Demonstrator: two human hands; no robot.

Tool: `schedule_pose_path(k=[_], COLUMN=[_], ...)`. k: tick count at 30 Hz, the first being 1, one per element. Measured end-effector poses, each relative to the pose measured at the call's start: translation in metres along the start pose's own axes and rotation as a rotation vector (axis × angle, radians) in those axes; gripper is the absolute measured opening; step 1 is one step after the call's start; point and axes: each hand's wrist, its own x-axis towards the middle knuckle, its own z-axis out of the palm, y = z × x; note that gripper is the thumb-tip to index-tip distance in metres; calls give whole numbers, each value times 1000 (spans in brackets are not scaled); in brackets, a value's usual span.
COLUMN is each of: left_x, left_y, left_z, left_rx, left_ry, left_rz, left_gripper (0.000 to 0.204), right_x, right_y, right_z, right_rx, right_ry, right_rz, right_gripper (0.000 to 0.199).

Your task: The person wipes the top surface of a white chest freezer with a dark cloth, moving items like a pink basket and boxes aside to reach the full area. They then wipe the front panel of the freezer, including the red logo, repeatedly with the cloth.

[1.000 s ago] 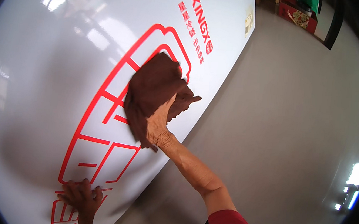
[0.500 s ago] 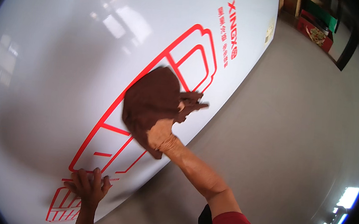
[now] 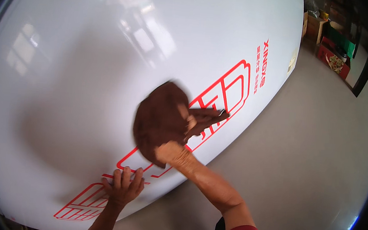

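A large glossy white panel [image 3: 86,84] with red printed outlines and lettering fills the left and middle of the view. My right hand [image 3: 173,152] presses a dark brown cloth [image 3: 159,117] against it, the fingers mostly hidden in the folds. The bunched end of the cloth sticks out to the right over the red print [image 3: 238,82]. Lower left of the cloth, my left hand [image 3: 125,186] rests on the panel with its fingers spread, at the near end of the large red outline. It holds nothing.
Right of the panel's slanting edge lies a grey floor [image 3: 294,159]. At the far right stand a cardboard box [image 3: 315,28] and a red and green printed box [image 3: 332,60], beside a dark upright piece [image 3: 364,71]. Window reflections show on the panel.
The view has shifted, so the panel's print appears farther right and smaller. Across the panel, my right hand and the cloth have moved left, past the red outline. My left hand stays near the same print.
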Motion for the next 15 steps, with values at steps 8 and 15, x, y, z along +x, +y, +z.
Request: schedule_pose_path(k=[8, 15], left_x=[-7, -1], left_y=[-7, -14], left_z=[-12, -16], left_rx=[-19, -44], left_ry=[-19, 64], left_rz=[34, 52], left_gripper=[43, 51], right_x=[50, 93], right_y=[-20, -56], right_z=[-30, -85], right_rx=[353, -230], right_ry=[592, -110], right_rz=[-80, 261], right_gripper=[47, 27])
